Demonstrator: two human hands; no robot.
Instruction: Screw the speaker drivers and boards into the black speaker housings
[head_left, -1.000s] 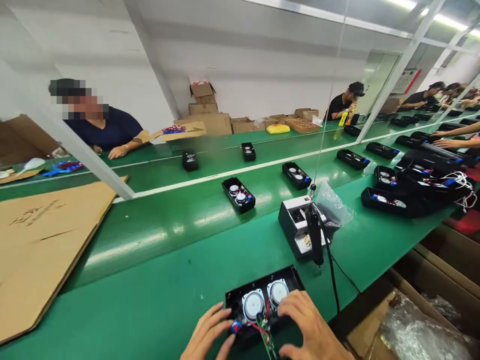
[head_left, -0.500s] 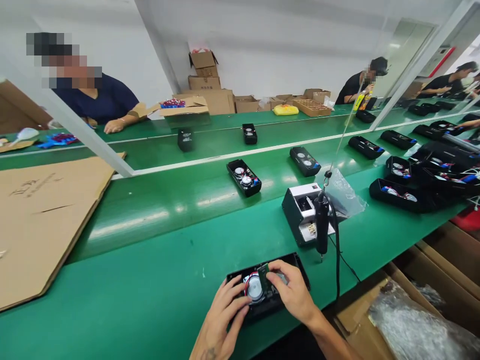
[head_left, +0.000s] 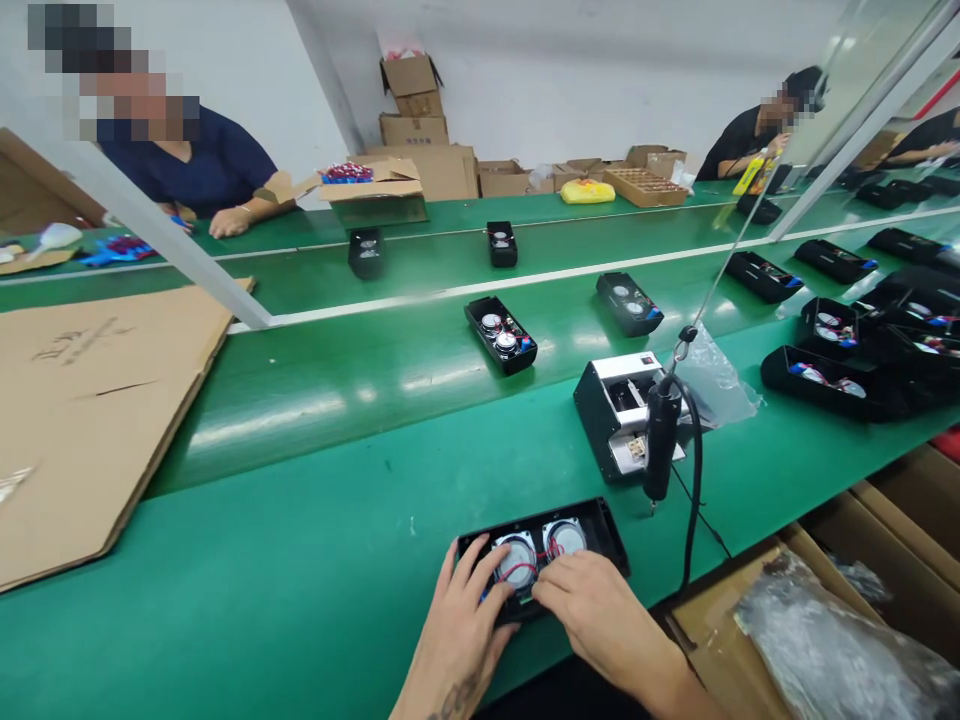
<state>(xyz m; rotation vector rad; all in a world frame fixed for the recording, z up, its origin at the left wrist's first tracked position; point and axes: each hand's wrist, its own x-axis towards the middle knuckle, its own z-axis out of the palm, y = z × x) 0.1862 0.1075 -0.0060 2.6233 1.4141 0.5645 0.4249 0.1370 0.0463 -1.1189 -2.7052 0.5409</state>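
Both hands are shifting nearer the tabletop's edge since the earlier frame: the left hand (head_left: 457,640) and right hand (head_left: 600,605) are covering an open black speaker housing (head_left: 592,525) at 6 o'clock on the green tabletop (head_left: 300,560), their fingers (head_left: 469,590) spreading over it, grip impossible to tell.

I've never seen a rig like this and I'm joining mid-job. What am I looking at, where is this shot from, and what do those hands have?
This view comes from a camera worn on a person's head, looking forward and down at their own bare hands. The left hand and right hand rest on an open black speaker case. Inside are two round speakers and red wires. The case lies on a green workbench, beside a black-and-white box and a hanging electric screwdriver.
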